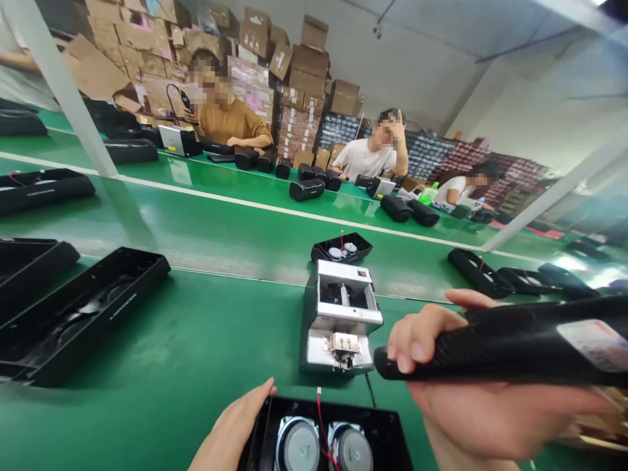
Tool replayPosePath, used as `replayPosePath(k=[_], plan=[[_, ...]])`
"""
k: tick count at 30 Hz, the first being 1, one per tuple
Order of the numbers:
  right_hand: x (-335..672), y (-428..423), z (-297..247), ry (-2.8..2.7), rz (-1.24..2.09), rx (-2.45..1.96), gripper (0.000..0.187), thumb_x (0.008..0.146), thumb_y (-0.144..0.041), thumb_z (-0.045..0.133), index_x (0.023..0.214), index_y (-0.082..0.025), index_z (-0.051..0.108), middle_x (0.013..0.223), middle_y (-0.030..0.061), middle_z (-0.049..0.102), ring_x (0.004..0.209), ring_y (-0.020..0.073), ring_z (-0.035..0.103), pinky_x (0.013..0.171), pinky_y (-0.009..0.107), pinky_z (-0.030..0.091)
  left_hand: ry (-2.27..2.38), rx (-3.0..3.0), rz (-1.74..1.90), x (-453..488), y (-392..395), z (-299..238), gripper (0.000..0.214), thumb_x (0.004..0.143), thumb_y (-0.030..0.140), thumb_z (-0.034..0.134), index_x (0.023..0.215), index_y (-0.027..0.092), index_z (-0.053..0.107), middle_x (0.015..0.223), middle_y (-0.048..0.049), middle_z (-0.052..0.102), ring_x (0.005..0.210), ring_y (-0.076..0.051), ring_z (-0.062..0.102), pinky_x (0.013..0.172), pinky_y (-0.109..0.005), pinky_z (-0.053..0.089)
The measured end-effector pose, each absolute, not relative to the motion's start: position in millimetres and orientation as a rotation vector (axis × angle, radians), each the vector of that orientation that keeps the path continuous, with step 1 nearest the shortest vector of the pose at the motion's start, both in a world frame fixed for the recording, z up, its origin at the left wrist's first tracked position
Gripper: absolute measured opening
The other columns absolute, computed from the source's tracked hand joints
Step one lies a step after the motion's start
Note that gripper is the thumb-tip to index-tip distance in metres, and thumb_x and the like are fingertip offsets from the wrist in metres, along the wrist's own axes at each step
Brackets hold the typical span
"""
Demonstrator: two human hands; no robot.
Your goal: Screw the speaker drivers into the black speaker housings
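Observation:
My right hand [471, 386] is wrapped round a long black tool [515, 343] with a white label, held level across the lower right. My left hand [235, 425] rests against the left edge of a black speaker housing [377, 425] at the bottom of the view. Two round speaker drivers [321, 448] sit in that housing, and a red wire runs between them. Just beyond it on the green table stands a small silver machine [338, 314].
Long black speaker shells [78, 314] lie at the left. A small black housing [342, 248] sits behind the machine, and more shells [510, 275] lie at the right. Three people sit across the far bench [275, 196] among black speakers. Cardboard boxes [304, 72] are stacked behind them.

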State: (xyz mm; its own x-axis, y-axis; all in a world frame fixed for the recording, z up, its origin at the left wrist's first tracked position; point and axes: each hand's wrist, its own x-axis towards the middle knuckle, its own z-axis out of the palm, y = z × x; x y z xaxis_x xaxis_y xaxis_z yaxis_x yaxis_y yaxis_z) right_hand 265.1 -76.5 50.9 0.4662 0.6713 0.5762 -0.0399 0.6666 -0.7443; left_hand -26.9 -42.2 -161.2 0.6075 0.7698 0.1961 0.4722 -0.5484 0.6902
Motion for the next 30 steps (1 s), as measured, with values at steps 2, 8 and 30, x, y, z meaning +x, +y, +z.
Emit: replayPosePath(k=[2,8,30], plan=[[268.8,-74.3,47.5,-0.977,0.481,-0.763,0.071,0.086,-0.090,0.078,0.120,-0.028,0.084,0.061,-0.0001,0.071,0.047,0.0217,0.059,0.046,0.033,0.055,0.937,2.250,0.616,-29.4,-42.7,-157.8,0.124,0.081,0.027,0.088,0.180,0.048,0.016,0.163,-0.0087,0.069,0.146,-0.040,0.070,0.116,-0.054,0.066],[260.3,-53.7,30.6,-1.003,0.469,-0.749,0.069,0.089,-0.094,0.070,0.107,-0.028,0.079,0.060,-0.0026,0.070,0.044,0.0200,0.059,0.044,0.031,0.054,0.958,2.238,0.593,-31.5,-42.2,-149.7,0.115,0.085,0.034,0.088,0.180,0.042,0.024,0.166,-0.0094,0.067,0.148,-0.041,0.068,0.115,-0.052,0.066],[255.4,-47.1,14.1,-1.100,0.522,-0.808,0.079,0.092,-0.099,0.060,0.121,-0.027,0.074,0.064,-0.0042,0.068,0.044,0.0184,0.056,0.042,0.030,0.047,0.966,2.161,0.680,-24.5,-54.5,-132.7,0.127,0.073,0.064,0.095,0.178,0.041,0.028,0.166,-0.0130,0.065,0.147,-0.046,0.068,0.116,-0.057,0.065]])
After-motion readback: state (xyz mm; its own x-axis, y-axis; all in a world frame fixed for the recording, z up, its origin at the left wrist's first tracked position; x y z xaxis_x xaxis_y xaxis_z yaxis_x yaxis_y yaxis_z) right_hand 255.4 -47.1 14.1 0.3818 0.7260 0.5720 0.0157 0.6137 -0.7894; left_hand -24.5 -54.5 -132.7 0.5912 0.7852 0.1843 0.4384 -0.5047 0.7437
